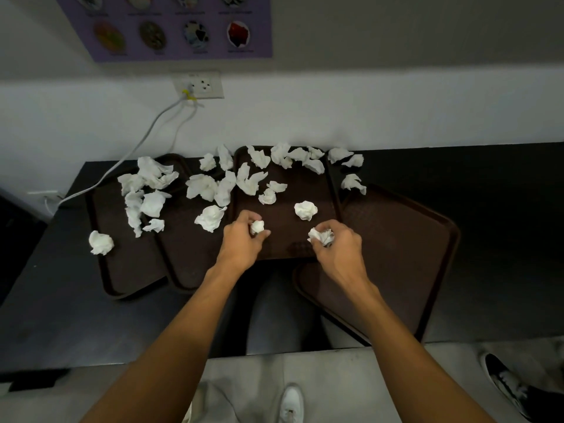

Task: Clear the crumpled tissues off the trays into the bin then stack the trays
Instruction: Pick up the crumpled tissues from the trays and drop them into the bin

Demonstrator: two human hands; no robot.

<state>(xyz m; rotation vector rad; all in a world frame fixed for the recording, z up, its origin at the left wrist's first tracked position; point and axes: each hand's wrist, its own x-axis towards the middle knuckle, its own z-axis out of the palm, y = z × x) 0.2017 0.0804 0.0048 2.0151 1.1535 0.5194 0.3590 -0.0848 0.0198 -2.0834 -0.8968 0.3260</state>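
Several dark brown trays lie overlapping on a black table: a left tray (128, 270), a middle tray (287, 178) and a right tray (406, 248) that overhangs the front edge. Many crumpled white tissues (201, 186) are scattered over the left and middle trays and along the wall. My left hand (241, 242) pinches a small tissue ball (257, 226) over the middle tray. My right hand (338, 251) grips a crumpled tissue (320, 236) near that tray's front right corner. One loose tissue ball (305, 210) sits between and just beyond my hands. No bin is in view.
A white cable (143, 141) runs from a wall socket (200, 85) down to the table's left end. A purple poster (171, 25) hangs on the wall. My white shoe (291, 403) and another person's black shoe (503, 383) stand on the floor below.
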